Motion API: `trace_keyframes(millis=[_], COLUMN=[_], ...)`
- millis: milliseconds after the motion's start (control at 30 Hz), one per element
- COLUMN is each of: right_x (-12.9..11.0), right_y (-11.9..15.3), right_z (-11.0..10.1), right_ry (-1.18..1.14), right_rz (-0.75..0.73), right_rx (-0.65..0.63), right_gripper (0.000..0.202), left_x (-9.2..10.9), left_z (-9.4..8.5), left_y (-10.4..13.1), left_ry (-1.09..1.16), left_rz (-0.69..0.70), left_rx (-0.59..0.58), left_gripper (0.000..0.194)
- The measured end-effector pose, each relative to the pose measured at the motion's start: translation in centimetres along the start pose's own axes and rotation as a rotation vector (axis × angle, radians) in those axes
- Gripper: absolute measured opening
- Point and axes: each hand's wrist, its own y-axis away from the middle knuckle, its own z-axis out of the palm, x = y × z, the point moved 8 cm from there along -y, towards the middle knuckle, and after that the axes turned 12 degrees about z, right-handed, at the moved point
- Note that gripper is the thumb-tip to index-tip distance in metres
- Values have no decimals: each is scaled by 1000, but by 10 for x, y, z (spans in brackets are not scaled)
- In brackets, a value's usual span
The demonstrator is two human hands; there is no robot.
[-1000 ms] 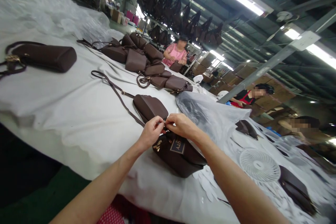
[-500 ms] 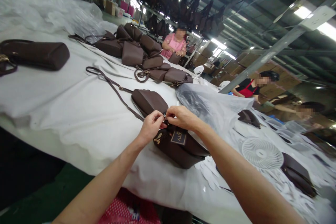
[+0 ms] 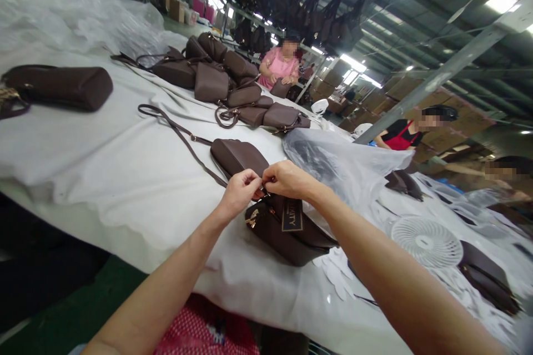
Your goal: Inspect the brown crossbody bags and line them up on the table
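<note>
Left hand [image 3: 240, 193] and right hand [image 3: 287, 179] pinch a small dark fitting [image 3: 267, 196] atop a boxy, brown leather-look handbag [image 3: 277, 241] — fastening, seemingly; next needing steadiness.

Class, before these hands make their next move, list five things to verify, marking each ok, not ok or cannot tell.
1. Left hand and right hand both at the small dark part above the tagged bag: ok.
2. Small dark part fastened: cannot tell; fingers partly hide it.
3. Tagged bag resting on the white cover: ok.
4. Tag with lettering facing the camera: ok.
5. No other bag close to the hands: not ok; a second bag lies just beyond them.
</note>
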Motion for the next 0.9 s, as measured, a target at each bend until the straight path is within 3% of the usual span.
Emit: trace_keyframes(millis=[300,667,900], right_x=[10,10,11], right_y=[-3,-1,-2], right_z=[-1,0,1], right_ry=[-139,-137,-153], right_rz=[74,66,39], right_rx=[-75,-80,-113], right_gripper=[18,18,17], left_x=[-4,-8,-6], left_z=[7,9,11], left_y=[10,9,13], left_ry=[255,139,135], left_rz=[15,53,45], left_rx=[13,45,22], left_gripper=[23,11,22])
